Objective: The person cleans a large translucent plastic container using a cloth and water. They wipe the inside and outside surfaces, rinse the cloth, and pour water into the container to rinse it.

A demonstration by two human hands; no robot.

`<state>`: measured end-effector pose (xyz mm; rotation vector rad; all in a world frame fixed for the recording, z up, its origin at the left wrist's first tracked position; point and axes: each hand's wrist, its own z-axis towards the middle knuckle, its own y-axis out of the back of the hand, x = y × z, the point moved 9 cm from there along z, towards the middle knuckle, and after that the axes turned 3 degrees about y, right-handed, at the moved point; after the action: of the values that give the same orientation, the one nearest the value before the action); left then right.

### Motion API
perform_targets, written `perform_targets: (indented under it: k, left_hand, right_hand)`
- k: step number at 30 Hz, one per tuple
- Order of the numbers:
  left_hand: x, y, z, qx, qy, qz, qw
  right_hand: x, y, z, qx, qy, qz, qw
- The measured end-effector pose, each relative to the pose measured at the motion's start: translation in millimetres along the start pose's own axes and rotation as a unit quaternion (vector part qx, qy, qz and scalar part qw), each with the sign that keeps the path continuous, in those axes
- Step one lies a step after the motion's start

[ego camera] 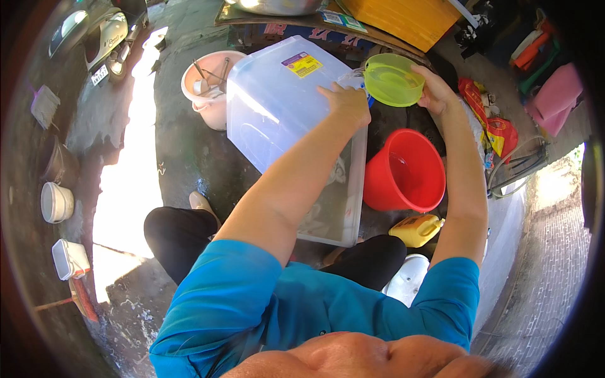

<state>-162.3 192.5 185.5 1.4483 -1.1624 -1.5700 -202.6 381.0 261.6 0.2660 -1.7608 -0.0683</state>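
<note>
My left hand (346, 105) is on a large translucent plastic box (279, 101), near its right edge, and steadies it with the fingers on the plastic. The box is tilted up and bears a yellow and purple label. Beneath it lies a wide translucent tub (353, 208) with greyish contents, partly hidden by my left arm. In my right hand (434, 90) is a green plastic basin (393, 80), gripped by its right rim and tilted so its inside shows. Below the basin stands a red bucket (405, 170), with what looks like water inside.
A pale pink bucket (210, 113) with utensils stands left of the box. A yellow jug (416, 230) lies by my knee. At the back are a bench board (293, 21) and an orange crate (406, 21). White pails (56, 203), a broom (45, 106) and a scooter (106, 38) are leftward.
</note>
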Motion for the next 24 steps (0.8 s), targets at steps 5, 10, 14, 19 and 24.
perform_targets:
  k: [5, 10, 14, 19, 24]
  left_hand:
    - [1.9, -0.2, 3.1, 0.01, -0.005, 0.002, 1.0]
    - [3.8, 4.9, -0.5, -0.002, -0.009, -0.005, 1.0]
    - [5.0, 2.7, -2.9, 0.002, 0.002, 0.031, 1.0]
    - [3.4, 5.0, -2.4, -0.021, 0.004, 0.008, 1.0]
    - [8.1, 5.8, -2.0, -0.02, 0.007, 0.007, 1.0]
  right_hand:
    - [15.0, 7.2, -7.5, -0.014, -0.002, -0.036, 0.999]
    - [19.7, -4.8, -22.9, 0.002, -0.01, -0.071, 0.997]
    - [26.7, -13.0, -35.2, 0.014, -0.009, -0.103, 0.995]
    - [29.8, 17.5, -23.2, -0.033, -0.012, -0.094, 0.995]
    - [33.5, 42.6, -14.4, -0.083, -0.011, -0.128, 0.988]
